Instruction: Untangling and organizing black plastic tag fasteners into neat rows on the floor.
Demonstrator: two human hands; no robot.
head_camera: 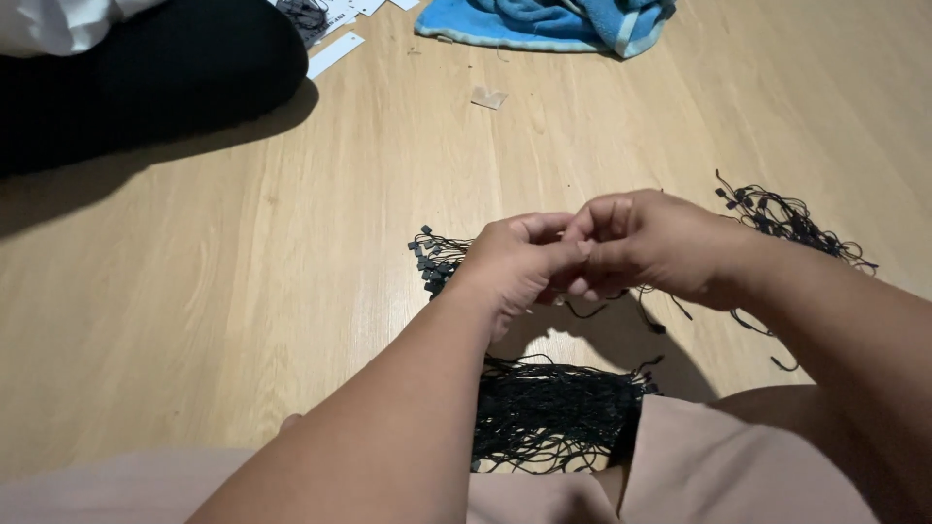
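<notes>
My left hand (513, 264) and my right hand (649, 243) meet above the wooden floor, fingers pinched together on thin black tag strings (582, 309) that dangle below them. A small bunch of black strings with plastic ends (435, 260) lies just left of my left hand. A dense pile of black strings (553, 412) rests between my knees, under my forearms. Another loose pile of strings (791, 221) lies to the right, behind my right wrist.
A blue towel (553, 24) lies at the top of the floor. Another person's dark-clothed leg (146, 78) fills the top left, with white paper tags (335, 53) beside it. A small scrap (488, 97) lies mid-floor. My beige-clad legs (738, 466) span the bottom.
</notes>
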